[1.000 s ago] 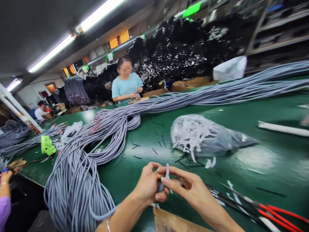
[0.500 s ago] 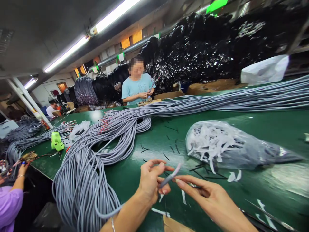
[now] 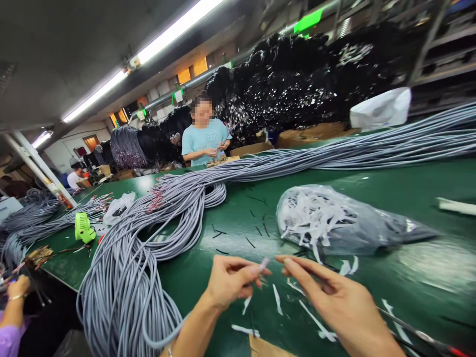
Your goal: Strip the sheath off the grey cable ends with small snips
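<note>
My left hand (image 3: 228,281) is closed on the end of a grey cable (image 3: 159,337) that loops up from the big bundle at my left; a pale tip (image 3: 264,264) sticks out past my thumb. My right hand (image 3: 327,297) hovers just right of that tip with its fingers pinched together, and I cannot make out anything between them. Small white strips (image 3: 277,300) lie on the green table (image 3: 427,277) below both hands.
A long bundle of grey cables (image 3: 178,208) runs across the table. A clear bag of white strips (image 3: 334,220) lies ahead right. A green tool (image 3: 82,228) sits at left. A person in a blue shirt (image 3: 204,136) works opposite; another person's hand (image 3: 17,287) shows at lower left.
My hands have drawn slightly apart; the pale tip now stays with my left hand. More white strips show on the table beneath them. The view has shifted a little.
</note>
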Tool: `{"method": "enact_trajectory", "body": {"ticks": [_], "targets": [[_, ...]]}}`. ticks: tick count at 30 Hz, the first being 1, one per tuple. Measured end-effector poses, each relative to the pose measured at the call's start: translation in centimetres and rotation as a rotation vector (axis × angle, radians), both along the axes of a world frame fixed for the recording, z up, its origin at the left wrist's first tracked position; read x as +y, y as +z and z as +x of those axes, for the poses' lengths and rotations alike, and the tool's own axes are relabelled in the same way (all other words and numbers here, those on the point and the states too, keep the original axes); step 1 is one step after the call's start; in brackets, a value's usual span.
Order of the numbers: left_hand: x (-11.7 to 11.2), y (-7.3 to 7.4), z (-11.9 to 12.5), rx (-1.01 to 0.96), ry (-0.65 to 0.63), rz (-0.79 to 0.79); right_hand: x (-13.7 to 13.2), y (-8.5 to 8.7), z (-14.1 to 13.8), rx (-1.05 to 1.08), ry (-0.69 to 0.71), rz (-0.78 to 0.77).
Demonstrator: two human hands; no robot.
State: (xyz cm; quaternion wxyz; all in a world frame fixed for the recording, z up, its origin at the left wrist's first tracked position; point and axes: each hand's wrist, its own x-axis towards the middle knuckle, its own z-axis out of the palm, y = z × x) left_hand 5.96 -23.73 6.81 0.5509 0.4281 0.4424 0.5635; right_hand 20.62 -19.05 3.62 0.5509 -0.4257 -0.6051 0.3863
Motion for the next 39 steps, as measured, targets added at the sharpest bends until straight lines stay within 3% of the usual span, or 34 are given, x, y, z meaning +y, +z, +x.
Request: {"method": "enact_trajectory", "body": {"ticks": [3, 7, 13, 17, 20, 24, 27, 31, 34, 39], "targets": [[0.0, -0.4, 0.3, 0.199, -0.066, 0.009, -0.9, 1.4, -0.2, 0.057, 0.14, -0.059], [-0.4, -0.4, 0.3, 0.518, 0.026, 0.242, -1.2, 1.9, -0.5, 0.072, 0.189, -0.069], [-0.4, -0.4, 0.1, 0.739, 0.107, 0.415, -1.1, 1.8, -1.0, 0.041, 0.255, -0.065], [-0.2, -0.9, 0.3, 0.861, 0.206, 0.478, -1.7, 1.7, -1.2, -0.033, 0.184, 0.029], [-0.1, -1.3, 0.4, 0.962, 0.186, 0.545, -1.8, 1.3, -1.4, -0.062, 0.143, 0.115], [-0.3, -2.0, 0.6, 1.032, 0.124, 0.652, -0.9, 0.8, -1.5, -0.049, 0.178, -0.015], [-0.4, -2.0, 0.8, 1.035, 0.167, 0.711, -0.6, 0.8, -1.6, -0.025, 0.253, -0.138], [-0.5, -1.3, 0.9, 1.02, 0.305, 0.599, -0.8, 1.3, -1.5, 0.048, 0.252, -0.189], [-0.5, -0.7, 0.7, 1.02, 0.332, 0.524, -1.0, 1.4, -1.4, 0.102, 0.182, -0.189], [-0.4, -0.4, 0.6, 1.017, 0.346, 0.48, -0.9, 0.1, -1.3, 0.1, 0.296, -0.31]]}}
